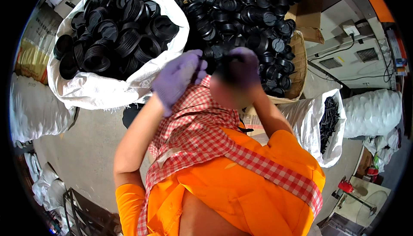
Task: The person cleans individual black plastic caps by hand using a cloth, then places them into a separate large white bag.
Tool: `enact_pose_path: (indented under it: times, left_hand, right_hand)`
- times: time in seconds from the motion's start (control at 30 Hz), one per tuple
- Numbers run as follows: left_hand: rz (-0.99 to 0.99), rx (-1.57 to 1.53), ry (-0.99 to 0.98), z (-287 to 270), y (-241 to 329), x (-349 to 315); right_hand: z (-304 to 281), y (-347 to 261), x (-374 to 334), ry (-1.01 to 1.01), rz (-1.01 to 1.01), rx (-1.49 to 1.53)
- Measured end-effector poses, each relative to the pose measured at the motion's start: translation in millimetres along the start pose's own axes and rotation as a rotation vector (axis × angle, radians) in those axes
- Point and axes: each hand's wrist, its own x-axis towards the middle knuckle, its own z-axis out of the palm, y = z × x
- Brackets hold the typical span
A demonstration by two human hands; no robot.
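My left hand [176, 77], in a purple knit glove, is raised beside the rim of a white woven sack [118, 94]. Its fingers are curled in, and what they hold, if anything, is hidden. To its right, my right hand [249, 66], gloved alike, closes around a dark piece [230, 69] that looks like a black plastic cap; blur covers much of it. Black ribbed plastic caps [105, 30] heap up inside the sack. Just beyond my right hand, many similar black caps [228, 3] fill a large cardboard box [298, 64].
At right stands an open white sack [297, 113] of small black parts [329, 117], beside a full white sack [370, 113]. More sacks [38, 107] line the left side. A grey cabinet with vents [365, 59] and a cable is at back right. A black metal frame [81, 210] sits lower left.
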Motion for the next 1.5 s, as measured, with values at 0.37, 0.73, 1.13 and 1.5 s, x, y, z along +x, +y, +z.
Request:
enact_pose_path:
  times: [0.37,0.73,1.13,1.5]
  left_hand:
    - [-0.138,-0.134,0.209,-21,-58,22]
    - [0.316,1.041,0.128,-8,-36,-37]
    - [0.115,-0.384,-0.006,-28,-27,-43]
    - [0.678,1.336,0.305,3,-6,-47]
  right_hand:
    - [5,-63,-18,0.008,0.102,0.187]
    - [0,-60,-29,-0.846,0.417,0.598]
    - [10,-74,-14,-0.642,0.669,1.886]
    - [57,-50,-1,0.0,-0.164,0.135]
